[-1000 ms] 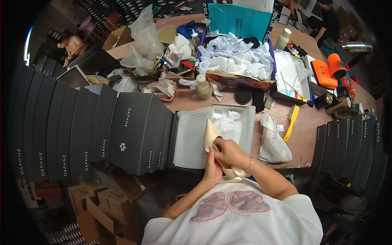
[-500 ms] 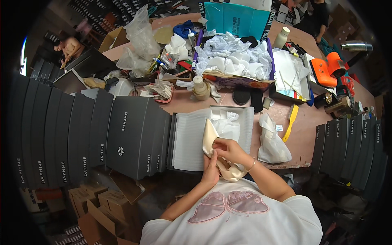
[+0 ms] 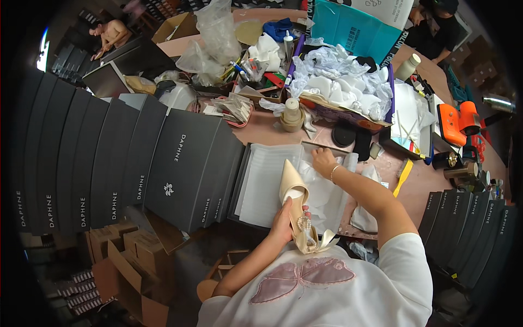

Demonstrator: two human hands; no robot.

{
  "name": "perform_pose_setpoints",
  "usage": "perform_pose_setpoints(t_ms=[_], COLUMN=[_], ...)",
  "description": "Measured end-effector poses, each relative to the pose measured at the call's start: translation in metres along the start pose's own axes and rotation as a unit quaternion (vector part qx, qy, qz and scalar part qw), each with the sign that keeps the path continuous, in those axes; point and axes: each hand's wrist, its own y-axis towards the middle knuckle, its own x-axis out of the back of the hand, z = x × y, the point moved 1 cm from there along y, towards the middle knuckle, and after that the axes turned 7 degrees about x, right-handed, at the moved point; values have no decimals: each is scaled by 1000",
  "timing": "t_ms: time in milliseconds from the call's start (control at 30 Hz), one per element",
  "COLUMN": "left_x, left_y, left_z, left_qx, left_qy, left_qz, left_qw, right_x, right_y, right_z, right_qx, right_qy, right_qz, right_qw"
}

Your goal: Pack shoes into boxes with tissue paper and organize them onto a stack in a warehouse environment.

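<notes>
Now left hand grips shoe; right hand in box.

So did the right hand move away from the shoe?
Yes. The right hand left the cream shoe and reached forward onto the white paper in the open box. The left hand holds the shoe.

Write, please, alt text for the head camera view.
The left hand holds a cream pointed-toe shoe over an open dark box lined with white paper, while the right hand reaches into the paper. Cluttered worktable behind.
</notes>
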Motion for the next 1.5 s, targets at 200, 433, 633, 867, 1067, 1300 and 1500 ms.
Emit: perform_pose_setpoints(t_ms=[200, 433, 633, 867, 1067, 1300, 1500], left_x=[11, 14, -7, -26, -14, -10, -33], left_y=[13, 15, -1, -2, 5, -8, -20], left_z=[6, 13, 12, 26, 36, 32, 33], left_qx=[10, 24, -40, -123, -156, -94, -60], left_qy=[-7, 52, 9, 138, 124, 149, 95], left_qz=[0, -15, 42, 31, 5, 7, 78], left_qw=[1000, 998, 998, 982, 980, 984, 991], right_x=[-14, -10, 105, 97, 126, 102, 124], right_y=[-32, -49, -126, -159, -169, -166, -152], right_z=[-1, -6, -11, 64, 89, 101, 88], right_qx=[-71, -112, -198, -144, -71, -75, -117], right_qy=[37, 103, 657, 781, 379, 490, 403], right_qz=[47, -65, -227, -172, -324, -287, -392], right_qw=[996, 986, 690, 583, 864, 820, 819])
